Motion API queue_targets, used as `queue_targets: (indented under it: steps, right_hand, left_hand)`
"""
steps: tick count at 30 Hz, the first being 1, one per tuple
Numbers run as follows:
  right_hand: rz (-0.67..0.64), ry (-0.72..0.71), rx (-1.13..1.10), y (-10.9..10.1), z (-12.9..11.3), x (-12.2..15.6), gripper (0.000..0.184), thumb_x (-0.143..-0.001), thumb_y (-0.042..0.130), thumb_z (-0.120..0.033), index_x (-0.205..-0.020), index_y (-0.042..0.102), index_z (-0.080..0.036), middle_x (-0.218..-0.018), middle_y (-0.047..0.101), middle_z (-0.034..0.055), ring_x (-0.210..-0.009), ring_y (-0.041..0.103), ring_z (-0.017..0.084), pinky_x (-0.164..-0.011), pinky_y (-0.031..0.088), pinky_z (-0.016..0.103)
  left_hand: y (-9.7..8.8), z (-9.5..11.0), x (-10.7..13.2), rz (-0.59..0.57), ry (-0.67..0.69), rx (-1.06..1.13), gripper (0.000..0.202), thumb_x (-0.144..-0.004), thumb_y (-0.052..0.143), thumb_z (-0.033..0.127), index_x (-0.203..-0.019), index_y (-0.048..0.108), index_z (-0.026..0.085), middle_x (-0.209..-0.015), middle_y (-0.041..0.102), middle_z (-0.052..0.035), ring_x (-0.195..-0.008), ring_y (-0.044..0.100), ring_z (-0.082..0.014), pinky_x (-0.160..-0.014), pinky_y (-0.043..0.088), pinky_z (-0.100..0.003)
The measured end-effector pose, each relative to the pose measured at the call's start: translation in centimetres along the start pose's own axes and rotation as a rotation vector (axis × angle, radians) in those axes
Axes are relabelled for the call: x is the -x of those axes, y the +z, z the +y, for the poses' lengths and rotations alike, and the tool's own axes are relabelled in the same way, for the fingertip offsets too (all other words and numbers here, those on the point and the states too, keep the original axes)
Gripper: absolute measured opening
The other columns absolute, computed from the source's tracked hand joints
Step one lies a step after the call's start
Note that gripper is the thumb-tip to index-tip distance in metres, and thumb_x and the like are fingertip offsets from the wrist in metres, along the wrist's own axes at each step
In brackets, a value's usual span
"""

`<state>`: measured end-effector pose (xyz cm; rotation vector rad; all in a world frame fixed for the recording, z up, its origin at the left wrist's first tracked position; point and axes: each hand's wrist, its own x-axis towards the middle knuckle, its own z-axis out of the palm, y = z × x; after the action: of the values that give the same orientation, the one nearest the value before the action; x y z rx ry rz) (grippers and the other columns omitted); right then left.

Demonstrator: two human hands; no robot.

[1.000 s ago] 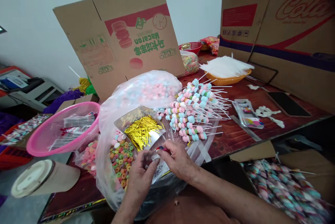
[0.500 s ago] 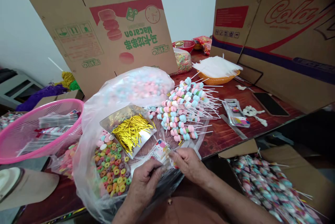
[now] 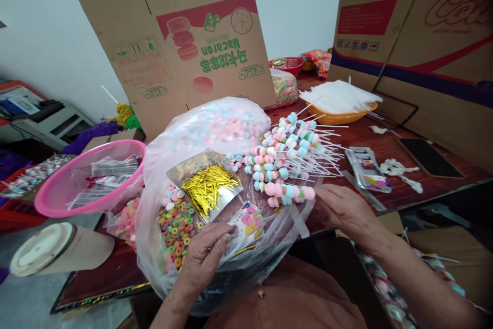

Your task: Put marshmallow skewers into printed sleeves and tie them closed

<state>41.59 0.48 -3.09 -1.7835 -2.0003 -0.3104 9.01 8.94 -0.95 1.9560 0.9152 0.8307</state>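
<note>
- Marshmallow skewer [image 3: 288, 194]: pink, blue and green pieces, lying flat near the front edge of the table [image 3: 372, 134], at the front of the skewer pile [image 3: 290, 147].
- Right hand [image 3: 344, 208]: back up, fingers closed on the skewer's right end. Stick is mostly hidden under the fingers.
- Left hand [image 3: 206, 254]: thumb and fingers pinched on a small printed wrapper [image 3: 247, 221], held just left of the skewer. Hand rests on the big clear plastic bag [image 3: 227, 123] at the front edge.
- Gold twist ties [image 3: 208, 185]: heaped on a silver sheet on top of that bag, just behind the wrapper.
- Ring candies [image 3: 177, 222]: inside the bag, left of the left hand's fingers.
- Pink basket [image 3: 50, 200]: off the left edge, with flat packets in it.
- Paper cup [image 3: 57, 249]: on its side, near the front-left corner.
- Cardboard box [image 3: 185, 46]: flaps open, standing along the back edge.
- Orange basket [image 3: 341, 116]: near the back-right, stacked with white sheets.
- Phone [image 3: 431, 158]: face down by the right edge, well apart from both hands.
</note>
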Motion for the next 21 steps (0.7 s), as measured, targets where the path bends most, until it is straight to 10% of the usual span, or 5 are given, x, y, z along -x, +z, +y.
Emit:
queue_targets:
  steps: [5, 21]
  right_hand:
    - [0.148, -0.105, -0.086, -3.3, -1.2, 0.3, 0.027, -0.089, 0.042, -0.016, -0.11, 0.059, -0.021, -0.096, 0.066, 0.0074, -0.084, 0.059, 0.018, -0.076, 0.043, 0.032]
    - [-0.011, -0.2, -0.164, -4.5, -2.2, 0.2, 0.032, -0.085, 0.038, -0.008, -0.107, 0.059, -0.018, -0.088, 0.065, 0.0068, -0.076, 0.057, 0.016, -0.067, 0.044, 0.028]
  left_hand:
    - [-0.2, -0.3, -0.3, -0.004, 0.011, 0.011, 0.021, -0.077, 0.06, 0.023, -0.094, 0.072, 0.027, -0.089, 0.072, -0.0053, -0.086, 0.063, -0.0216, -0.083, 0.046, -0.033]
    - [-1.0, 0.5, -1.8, -0.128, 0.398, -0.291, 0.021, -0.083, 0.055, 0.019, -0.1, 0.067, 0.022, -0.088, 0.071, -0.005, -0.078, 0.064, -0.016, -0.07, 0.049, -0.027]
